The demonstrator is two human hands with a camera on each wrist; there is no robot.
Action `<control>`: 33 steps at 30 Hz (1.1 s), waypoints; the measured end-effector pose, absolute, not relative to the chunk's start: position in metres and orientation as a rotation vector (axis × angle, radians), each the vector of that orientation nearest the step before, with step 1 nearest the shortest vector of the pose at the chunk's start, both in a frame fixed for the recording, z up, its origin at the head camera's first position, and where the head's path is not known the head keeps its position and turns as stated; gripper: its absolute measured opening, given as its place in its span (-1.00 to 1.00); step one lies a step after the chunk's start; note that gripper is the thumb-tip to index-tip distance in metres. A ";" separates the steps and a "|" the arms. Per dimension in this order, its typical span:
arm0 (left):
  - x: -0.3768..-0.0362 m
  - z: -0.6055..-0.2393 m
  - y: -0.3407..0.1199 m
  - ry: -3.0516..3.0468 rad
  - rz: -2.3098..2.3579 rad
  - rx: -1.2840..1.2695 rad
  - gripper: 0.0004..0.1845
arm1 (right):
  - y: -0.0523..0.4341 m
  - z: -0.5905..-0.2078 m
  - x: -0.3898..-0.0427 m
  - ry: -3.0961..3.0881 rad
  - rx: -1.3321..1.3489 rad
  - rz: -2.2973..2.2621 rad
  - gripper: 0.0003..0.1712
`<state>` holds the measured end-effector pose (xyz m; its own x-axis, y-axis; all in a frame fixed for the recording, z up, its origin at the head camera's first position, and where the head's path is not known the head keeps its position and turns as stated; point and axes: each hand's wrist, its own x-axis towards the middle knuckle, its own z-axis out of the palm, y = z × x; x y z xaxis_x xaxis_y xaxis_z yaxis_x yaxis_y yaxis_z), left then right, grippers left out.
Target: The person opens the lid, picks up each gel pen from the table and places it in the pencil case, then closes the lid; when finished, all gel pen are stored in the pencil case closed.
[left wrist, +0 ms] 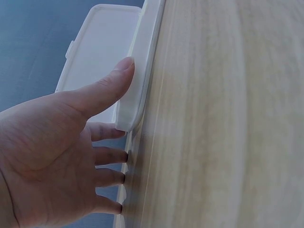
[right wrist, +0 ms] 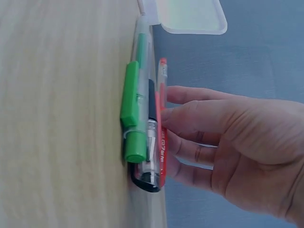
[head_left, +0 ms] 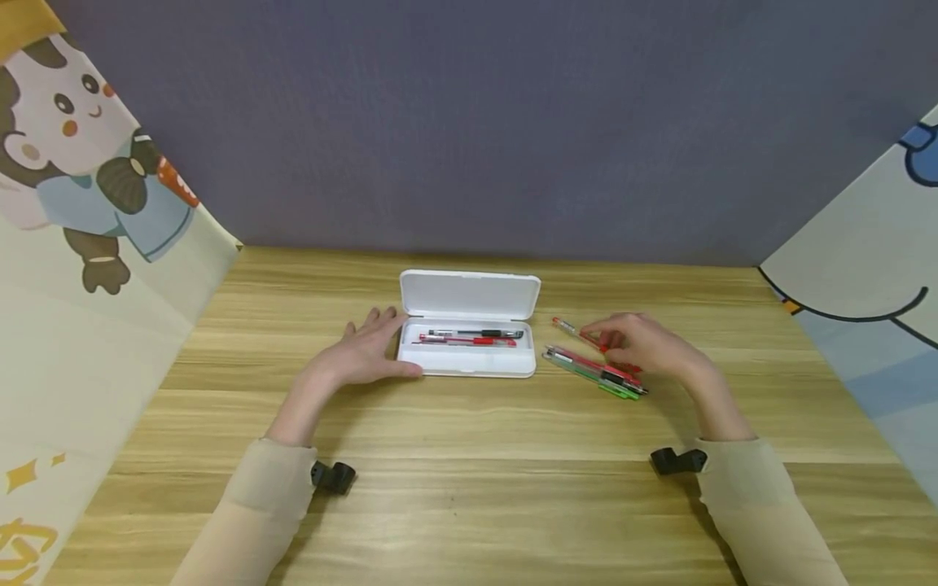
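Observation:
A white pencil case [head_left: 469, 365] lies with its lid [head_left: 469, 295] raised at the back. Inside are a black-capped pen [head_left: 501, 333] and a red pen [head_left: 484, 342]. My left hand [head_left: 370, 352] spreads at the left end of the case, its straight thumb [left wrist: 111, 84] along the front wall and the other fingers towards the back. On the right, my right hand [head_left: 648, 346] pinches a red gel pen [head_left: 567, 326] between thumb and fingertips. Just in front of that hand lie a green pen [right wrist: 135, 99], a black-capped pen [right wrist: 151, 137] and more red.
The wooden table [head_left: 469, 488] runs back to a grey-blue panel [head_left: 469, 130]. Cartoon-printed panels [head_left: 88, 179] flank the table on both sides. The bunch of pens lies a short way right of the case.

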<state>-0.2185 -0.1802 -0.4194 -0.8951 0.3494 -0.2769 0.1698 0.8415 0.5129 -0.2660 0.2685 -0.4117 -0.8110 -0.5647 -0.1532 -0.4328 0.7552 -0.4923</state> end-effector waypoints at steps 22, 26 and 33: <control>-0.217 -0.419 -0.179 2.668 0.684 0.399 0.11 | 0.169 -0.382 -0.256 2.724 -1.199 -0.736 -0.44; -0.217 -0.420 -0.181 2.666 0.675 0.387 0.12 | 0.141 -0.384 -0.260 2.687 -1.255 -0.712 -0.45; -0.219 -0.421 -0.179 2.668 0.670 0.395 0.12 | 0.112 -0.394 -0.267 2.762 -1.343 -0.613 -0.51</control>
<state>-0.2192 -0.1795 -0.4209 -0.8959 0.3497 -0.2739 0.1788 0.8484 0.4983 -0.2674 0.1116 -0.3936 -0.6321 -0.7583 0.1595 -0.7546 0.5556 -0.3492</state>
